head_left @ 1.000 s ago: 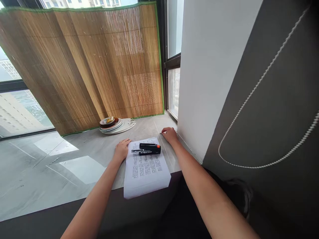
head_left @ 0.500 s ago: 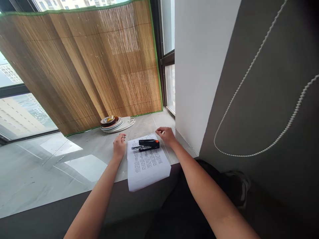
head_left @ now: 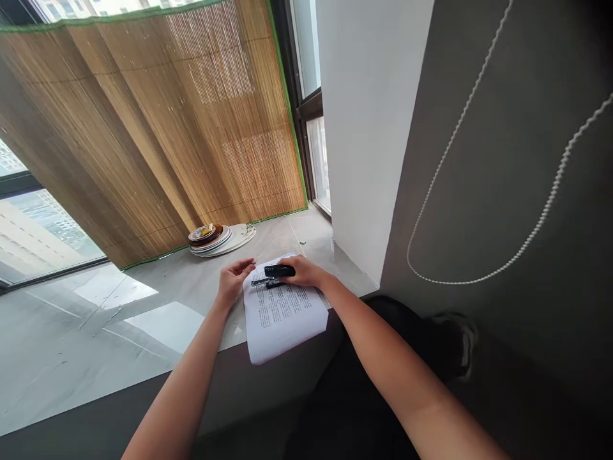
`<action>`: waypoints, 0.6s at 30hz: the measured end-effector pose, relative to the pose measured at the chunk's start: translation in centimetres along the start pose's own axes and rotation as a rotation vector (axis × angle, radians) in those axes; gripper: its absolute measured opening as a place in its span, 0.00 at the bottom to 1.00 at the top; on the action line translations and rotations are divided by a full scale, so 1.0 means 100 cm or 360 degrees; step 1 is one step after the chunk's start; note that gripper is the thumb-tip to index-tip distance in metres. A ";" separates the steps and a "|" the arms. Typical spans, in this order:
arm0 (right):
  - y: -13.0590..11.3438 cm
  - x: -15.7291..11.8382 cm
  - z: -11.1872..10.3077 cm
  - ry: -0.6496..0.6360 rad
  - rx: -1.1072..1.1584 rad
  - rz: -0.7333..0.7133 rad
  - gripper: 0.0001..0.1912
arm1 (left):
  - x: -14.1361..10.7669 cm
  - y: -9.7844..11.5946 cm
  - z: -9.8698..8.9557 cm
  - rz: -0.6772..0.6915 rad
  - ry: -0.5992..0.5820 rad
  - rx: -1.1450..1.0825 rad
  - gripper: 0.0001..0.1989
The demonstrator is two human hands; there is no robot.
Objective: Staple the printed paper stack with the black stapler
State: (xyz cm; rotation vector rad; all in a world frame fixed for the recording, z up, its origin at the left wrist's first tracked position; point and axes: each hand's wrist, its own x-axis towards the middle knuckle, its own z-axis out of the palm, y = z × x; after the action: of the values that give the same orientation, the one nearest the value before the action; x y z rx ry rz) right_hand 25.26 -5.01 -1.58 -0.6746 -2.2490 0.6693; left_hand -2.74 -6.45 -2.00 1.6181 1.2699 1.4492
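A black stapler (head_left: 279,271) lies across printed white paper (head_left: 286,322), its metal part pointing left. My right hand (head_left: 302,271) is wrapped round the stapler's right end and hides its orange-red part. At the paper's upper left edge is my left hand (head_left: 234,280), its thumb and fingers drawn close together; whatever may be between them is too small to make out. The near end of the paper hangs over the front edge of the grey marble-like sill (head_left: 186,281).
Stacked plates (head_left: 211,241) stand at the back of the sill below a bamboo blind (head_left: 201,128). A white wall corner (head_left: 368,128) rises at the right, with a beaded cord (head_left: 433,182) hanging beyond it.
My right hand has moved left onto the stapler and closed round its right end. My left hand has shifted right to the paper's edge, its fingers closer together. The camera view has shifted slightly.
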 end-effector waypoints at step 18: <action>-0.005 -0.005 0.002 0.0093 -0.0054 0.0049 0.08 | -0.003 0.005 0.002 0.0061 -0.0097 0.0057 0.29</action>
State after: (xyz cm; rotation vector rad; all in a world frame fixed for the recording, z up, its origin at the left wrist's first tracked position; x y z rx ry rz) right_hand 25.34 -5.73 -1.61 -0.7372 -2.2047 0.6200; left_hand -2.41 -6.88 -1.73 1.7057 1.2433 1.3969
